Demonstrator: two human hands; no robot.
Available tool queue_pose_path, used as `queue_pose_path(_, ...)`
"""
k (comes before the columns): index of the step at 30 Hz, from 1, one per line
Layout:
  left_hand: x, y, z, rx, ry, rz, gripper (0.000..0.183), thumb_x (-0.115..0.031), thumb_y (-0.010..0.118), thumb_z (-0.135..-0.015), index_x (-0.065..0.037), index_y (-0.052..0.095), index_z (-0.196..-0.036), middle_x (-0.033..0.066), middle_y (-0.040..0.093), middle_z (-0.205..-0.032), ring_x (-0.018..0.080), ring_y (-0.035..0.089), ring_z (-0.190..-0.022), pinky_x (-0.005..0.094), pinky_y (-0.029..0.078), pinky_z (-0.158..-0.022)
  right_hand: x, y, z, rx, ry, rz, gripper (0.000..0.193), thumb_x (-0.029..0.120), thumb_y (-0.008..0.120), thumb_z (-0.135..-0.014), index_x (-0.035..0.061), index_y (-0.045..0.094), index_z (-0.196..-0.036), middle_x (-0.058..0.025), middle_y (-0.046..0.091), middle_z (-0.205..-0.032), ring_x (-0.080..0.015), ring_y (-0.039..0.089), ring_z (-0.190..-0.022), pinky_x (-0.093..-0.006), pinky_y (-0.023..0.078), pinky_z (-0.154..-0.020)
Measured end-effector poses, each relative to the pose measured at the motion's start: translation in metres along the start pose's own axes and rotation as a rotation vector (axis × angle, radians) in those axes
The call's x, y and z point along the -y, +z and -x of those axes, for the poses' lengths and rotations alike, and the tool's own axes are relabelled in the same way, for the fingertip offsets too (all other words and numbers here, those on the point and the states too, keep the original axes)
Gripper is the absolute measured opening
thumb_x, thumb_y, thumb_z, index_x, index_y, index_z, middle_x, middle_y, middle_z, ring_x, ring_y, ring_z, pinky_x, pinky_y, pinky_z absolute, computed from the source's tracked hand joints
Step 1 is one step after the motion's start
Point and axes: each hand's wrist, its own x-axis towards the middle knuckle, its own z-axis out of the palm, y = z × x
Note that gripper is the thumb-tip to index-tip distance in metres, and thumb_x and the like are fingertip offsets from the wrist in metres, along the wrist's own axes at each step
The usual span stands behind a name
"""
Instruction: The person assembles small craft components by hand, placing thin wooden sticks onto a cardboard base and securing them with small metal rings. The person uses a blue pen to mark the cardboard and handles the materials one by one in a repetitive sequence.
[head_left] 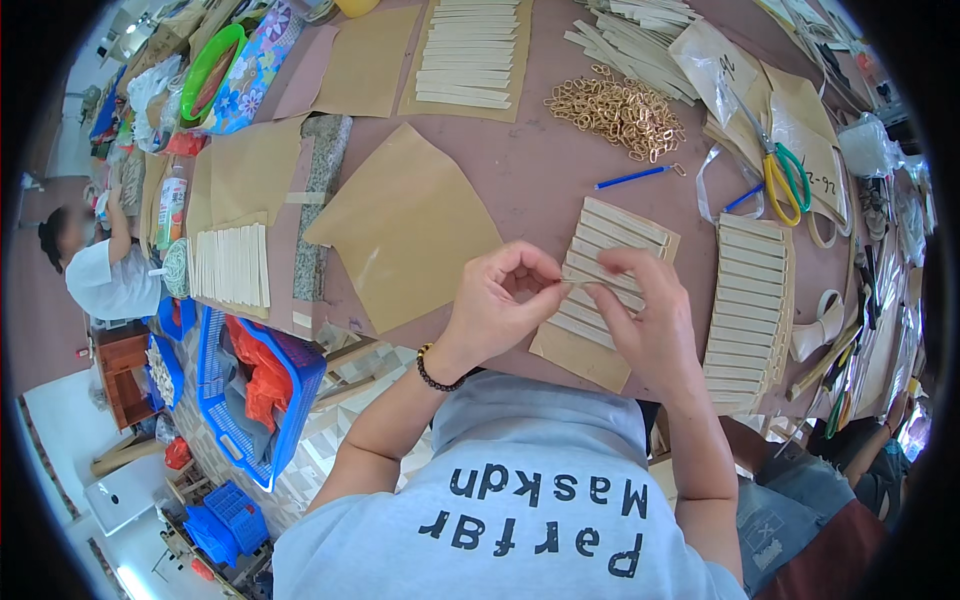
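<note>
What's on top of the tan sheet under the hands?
Pale strips lie side by side across the tan sheet. The right hand, and the tips of the left hand, cover part of the row; what's behind them can't be seen.

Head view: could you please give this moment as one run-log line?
left hand: pinching thin strip | right hand: at strip's other end | beneath: strip-lined tan sheet | beyond: blue pen, gold links

The strips (pixel 620 228) are cream, links (pixel 622 115) gold, the pen (pixel 630 179) blue, scissor handles (pixel 771 172) yellow and green.
</note>
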Motion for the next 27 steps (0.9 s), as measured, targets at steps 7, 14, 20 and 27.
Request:
queue_pose_path(7,0.006,0.000,0.002,-0.103,0.071,0.272,0.022,0.007,0.068,-0.084,-0.003,0.051,-0.094,0.0088,0.064,-0.093,0.0100,0.064,-0.079,0.0228,0.054,-0.069,-0.010,0.024,0.008,-0.283,0.326,-0.845,0.071,0.007,0.071,-0.087,0.0031,0.031,-0.145,-0.0191,0.046,-0.139,-0.0282,0.050,-0.126,-0.0406,0.042,-0.107)
queue_pose_path(14,0.006,0.012,0.011,-0.138,0.033,0.236,0.026,0.004,0.065,-0.089,0.000,0.054,-0.113,0.0076,0.064,-0.096,0.0107,0.065,-0.083,0.0235,0.054,-0.073,0.010,0.041,0.014,-0.284,0.536,-1.505,0.048,0.000,0.057,-0.095,-0.0024,0.038,-0.139,-0.0216,0.052,-0.136,-0.0286,0.052,-0.127,-0.0387,0.045,-0.104)
queue_pose_path(20,-0.004,0.010,0.016,0.136,0.056,-0.118,0.020,-0.002,0.059,-0.096,0.000,0.062,-0.115,0.0060,0.065,-0.099,0.0091,0.064,-0.089,0.0226,0.053,-0.076,-0.003,0.037,0.024,-0.208,0.168,-1.017,0.023,0.000,0.057,-0.096,-0.0045,0.053,-0.118,-0.0204,0.070,-0.108,-0.0255,0.061,-0.118,-0.0374,0.044,-0.105)
queue_pose_path(27,0.009,0.022,0.020,0.059,0.097,-0.042,0.016,-0.006,0.062,-0.095,-0.001,0.065,-0.110,0.0107,0.066,-0.097,0.0144,0.064,-0.088,0.0276,0.051,-0.072,-0.015,0.038,0.031,-0.152,0.137,-1.011,0.010,0.001,0.055,-0.097,0.0014,0.052,-0.106,-0.0209,0.069,-0.109,-0.0320,0.061,-0.116,-0.0435,0.042,-0.106)
